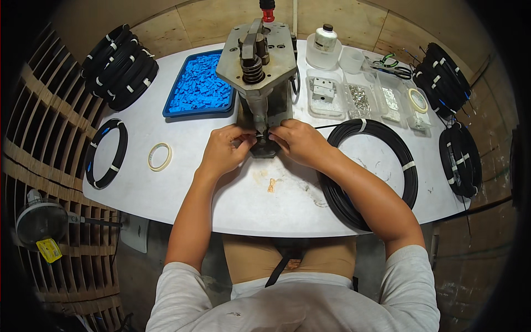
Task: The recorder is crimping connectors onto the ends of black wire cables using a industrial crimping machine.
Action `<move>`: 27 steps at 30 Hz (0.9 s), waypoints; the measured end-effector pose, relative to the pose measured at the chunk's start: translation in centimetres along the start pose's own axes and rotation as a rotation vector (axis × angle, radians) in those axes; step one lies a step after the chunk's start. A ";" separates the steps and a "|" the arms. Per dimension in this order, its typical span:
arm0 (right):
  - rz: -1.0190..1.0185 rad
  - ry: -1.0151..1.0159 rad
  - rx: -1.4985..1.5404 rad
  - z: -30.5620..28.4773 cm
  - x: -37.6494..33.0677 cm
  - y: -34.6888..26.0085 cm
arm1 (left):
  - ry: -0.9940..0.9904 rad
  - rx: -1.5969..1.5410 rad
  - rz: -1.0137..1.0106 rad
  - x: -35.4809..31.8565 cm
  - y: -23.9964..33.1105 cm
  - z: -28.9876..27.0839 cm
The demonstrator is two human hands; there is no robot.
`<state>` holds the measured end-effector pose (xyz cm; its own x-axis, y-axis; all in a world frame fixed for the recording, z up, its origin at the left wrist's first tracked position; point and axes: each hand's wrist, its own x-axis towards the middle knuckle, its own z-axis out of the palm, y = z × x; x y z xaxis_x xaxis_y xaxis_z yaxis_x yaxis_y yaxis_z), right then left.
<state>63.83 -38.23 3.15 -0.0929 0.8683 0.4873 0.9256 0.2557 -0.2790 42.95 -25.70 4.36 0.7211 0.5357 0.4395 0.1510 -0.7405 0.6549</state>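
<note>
Both hands meet at the foot of a grey hand press (258, 66) that stands at the middle of the white worktop (221, 205), toward its far edge. The left hand (221, 152) is curled, thumb and fingertips pinched together on something small and dark at the press base — too small to tell what it is. The right hand (298, 141) is likewise nearly closed, its fingertips pinching at the same spot, touching the base; a thin black wire runs from there toward the large black wire coil (371, 171) lying flat under the right forearm, near the worktop's right edge.

Left of the press sits a blue tray of small blue pieces (199, 88), and nearer the left edge a roll of pale tape (160, 156) and a smaller black coil (106, 154). Right of the press, along the far edge, stand clear plastic boxes (359, 99) (small metal parts inside) and a white bottle (324, 39). More black coils are stacked at the far left corner (119, 66) and far right corner (442, 80).
</note>
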 end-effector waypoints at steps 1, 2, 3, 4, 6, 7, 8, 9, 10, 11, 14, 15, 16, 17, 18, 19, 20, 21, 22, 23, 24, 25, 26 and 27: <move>0.006 -0.012 0.009 0.0 0.0 0.0 | -0.023 0.000 -0.002 0.1 -0.3 0.1; 0.011 -0.025 0.017 0.0 -0.1 -0.1 | -0.045 0.000 -0.004 0.1 -0.6 0.1; 0.009 -0.028 0.019 0.0 -0.1 -0.2 | -0.042 0.000 -0.007 0.1 -1.0 0.1; 0.021 -0.025 0.016 0.0 -0.1 -0.3 | -0.035 -0.009 -0.011 0.1 -1.4 0.2; 0.032 -0.025 0.011 0.2 -0.1 -0.3 | -0.026 -0.020 -0.015 0.1 -1.8 0.3; -0.005 0.004 -0.029 0.2 -0.2 -0.1 | -0.033 -0.015 0.009 0.1 -1.9 0.4; -0.043 0.034 -0.068 0.2 -0.4 0.1 | -0.041 -0.009 0.033 0.1 -2.0 0.4; -0.044 0.031 -0.067 -0.1 -0.4 -0.1 | -0.039 -0.010 0.031 0.1 -2.1 0.5; -0.075 0.067 -0.130 -0.5 -0.6 -0.2 | -0.045 0.000 0.021 0.0 -2.1 0.5; -0.106 0.103 -0.193 -0.9 -0.7 -0.3 | -0.051 0.011 0.011 0.0 -2.2 0.6; -0.077 -0.028 -0.235 -1.9 -1.4 0.6 | -0.057 -0.009 -0.022 -0.1 -2.3 0.7; -0.076 -0.028 -0.238 -2.2 -1.6 0.8 | -0.057 -0.011 -0.020 0.0 -2.4 0.8; -0.042 -0.060 -0.223 -2.5 -1.8 1.0 | -0.049 -0.023 -0.026 0.1 -2.5 0.9; -0.009 -0.093 -0.209 -2.7 -1.9 1.1 | -0.041 -0.036 -0.032 0.1 -2.6 1.0; -0.041 -0.069 -0.199 -2.8 -1.7 1.2 | -0.037 -0.035 -0.031 0.0 -2.8 1.1; -0.045 -0.067 -0.200 -2.8 -1.7 1.2 | -0.025 -0.054 -0.024 0.0 -2.9 1.2; -0.032 -0.042 -0.152 -2.8 -1.7 1.2 | -0.012 -0.073 -0.017 0.0 -3.0 1.2; -0.018 -0.018 -0.106 -2.7 -1.7 1.2 | -0.009 -0.073 -0.014 0.1 -3.0 1.3; -0.021 -0.016 -0.110 -2.8 -1.8 1.3 | -0.012 -0.072 -0.019 0.0 -2.9 1.4; 0.002 -0.030 -0.096 -2.9 -2.0 1.4 | -0.016 -0.070 -0.024 0.0 -2.8 1.5; 0.025 -0.044 -0.081 -2.9 -2.1 1.4 | -0.014 -0.071 -0.020 0.0 -2.9 1.6; 0.024 -0.042 -0.085 -3.0 -2.1 1.5 | -0.014 -0.070 -0.008 0.0 -3.0 1.6; 0.022 -0.046 -0.075 -3.1 -2.1 1.6 | -0.014 -0.070 0.003 0.0 -3.1 1.6; 0.021 -0.050 -0.064 -3.2 -2.1 1.6 | -0.013 -0.071 0.005 0.0 -3.0 1.5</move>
<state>66.65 -41.01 4.34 -0.0905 0.8938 0.4393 0.9489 0.2113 -0.2343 43.47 -24.08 1.42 0.7303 0.5262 0.4355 0.0993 -0.7125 0.6946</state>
